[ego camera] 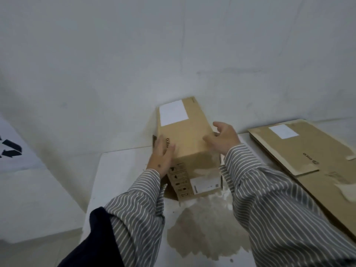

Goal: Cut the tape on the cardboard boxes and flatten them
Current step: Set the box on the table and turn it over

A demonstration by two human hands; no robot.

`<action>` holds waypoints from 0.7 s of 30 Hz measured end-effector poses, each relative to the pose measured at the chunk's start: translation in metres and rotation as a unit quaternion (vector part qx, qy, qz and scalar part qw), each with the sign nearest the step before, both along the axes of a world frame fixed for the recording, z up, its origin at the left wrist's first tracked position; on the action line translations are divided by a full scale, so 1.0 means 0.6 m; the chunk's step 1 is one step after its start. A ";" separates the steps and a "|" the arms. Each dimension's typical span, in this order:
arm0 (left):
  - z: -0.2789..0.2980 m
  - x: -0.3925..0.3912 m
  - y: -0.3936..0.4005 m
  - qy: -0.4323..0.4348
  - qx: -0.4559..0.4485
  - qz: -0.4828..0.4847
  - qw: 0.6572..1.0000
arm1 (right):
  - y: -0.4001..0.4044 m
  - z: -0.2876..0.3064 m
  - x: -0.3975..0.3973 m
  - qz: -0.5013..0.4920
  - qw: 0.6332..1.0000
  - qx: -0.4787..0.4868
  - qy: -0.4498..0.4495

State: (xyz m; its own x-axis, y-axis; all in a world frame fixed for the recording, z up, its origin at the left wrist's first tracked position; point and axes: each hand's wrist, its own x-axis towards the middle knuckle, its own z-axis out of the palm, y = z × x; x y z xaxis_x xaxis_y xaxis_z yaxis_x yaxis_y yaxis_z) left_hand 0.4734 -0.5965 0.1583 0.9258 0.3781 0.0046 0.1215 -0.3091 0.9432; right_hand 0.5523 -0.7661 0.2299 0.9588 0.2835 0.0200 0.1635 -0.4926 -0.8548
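Two hands steady the upright cardboard box point(185, 135) mid-table: left hand point(162, 155) flat at nine o'clock, right hand point(224, 136) loosely spread at three o'clock; advise firmer bracing before cutting tape.

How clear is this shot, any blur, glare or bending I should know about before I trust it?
Head view: soft, even light with no glare; the upright box casts only a faint shadow. The wide lens bends the table edge and wall lines. Overall slightly soft: small print on the box's label is unreadable, and the left hand and right hand look a little smeared. Flattened cardboard at right stays legible.
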 end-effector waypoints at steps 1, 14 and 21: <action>0.004 0.001 0.010 0.002 0.055 0.025 0.998 | 0.007 -0.004 -0.010 0.016 0.999 0.033 -0.002; 0.021 -0.082 0.099 -0.062 0.071 0.078 0.992 | 0.150 -0.112 -0.055 0.168 0.977 -0.132 0.019; 0.015 -0.080 0.125 -0.024 -0.021 0.066 0.997 | 0.159 -0.142 -0.053 0.096 0.966 -0.241 -0.011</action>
State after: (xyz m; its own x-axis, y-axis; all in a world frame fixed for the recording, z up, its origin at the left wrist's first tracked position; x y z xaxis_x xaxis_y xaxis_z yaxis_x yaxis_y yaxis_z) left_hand 0.4253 -0.5215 0.1676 0.8668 0.4978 0.0293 0.1131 -0.2535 0.9607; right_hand 0.5203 -0.6704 0.1448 0.8884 0.4376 -0.1389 0.3073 -0.7914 -0.5285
